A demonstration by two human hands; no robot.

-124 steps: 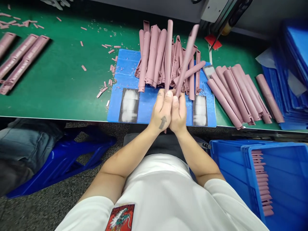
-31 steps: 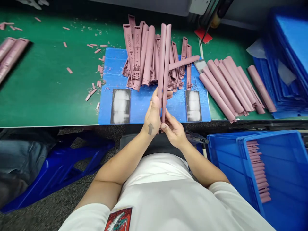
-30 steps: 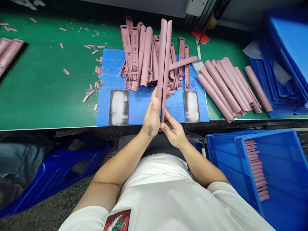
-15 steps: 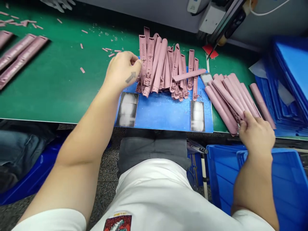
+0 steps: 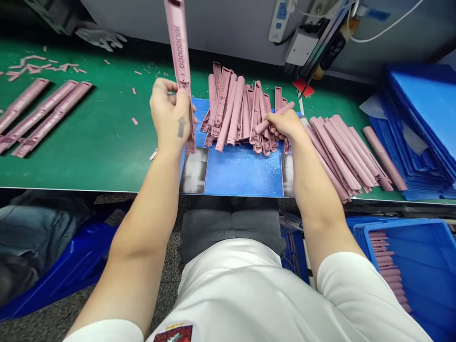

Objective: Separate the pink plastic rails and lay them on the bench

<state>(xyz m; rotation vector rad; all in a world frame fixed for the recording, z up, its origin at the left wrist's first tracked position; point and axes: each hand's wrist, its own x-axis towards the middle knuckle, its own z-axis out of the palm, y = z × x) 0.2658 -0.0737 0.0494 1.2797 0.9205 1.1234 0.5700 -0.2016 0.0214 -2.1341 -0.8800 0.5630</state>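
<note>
Beside the lap, crate: blue plastic crate (image 5: 420, 285), narrow pink bars (image 5: 386, 270) stacked along one wall.
Above the mat, left hand (image 5: 166, 116): closed around a perforated pink plastic strip (image 5: 180, 52), raised upright.
Right hand (image 5: 287, 127): curled over a smooth pink rod (image 5: 289, 108) atop the pile.
Mat: speckled blue mat (image 5: 244, 171) under a heap of ribbed pink moulded strips (image 5: 231, 111).
Counter: green counter (image 5: 99, 156), small pink offcuts (image 5: 134, 121), matte pink tubes (image 5: 342, 152) rightward.

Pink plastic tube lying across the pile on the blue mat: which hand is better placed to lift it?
Probably the right: the right hand rests on the pink plastic tube, while the left hand is raised, gripping a long pink perforated plastic strip.
</note>
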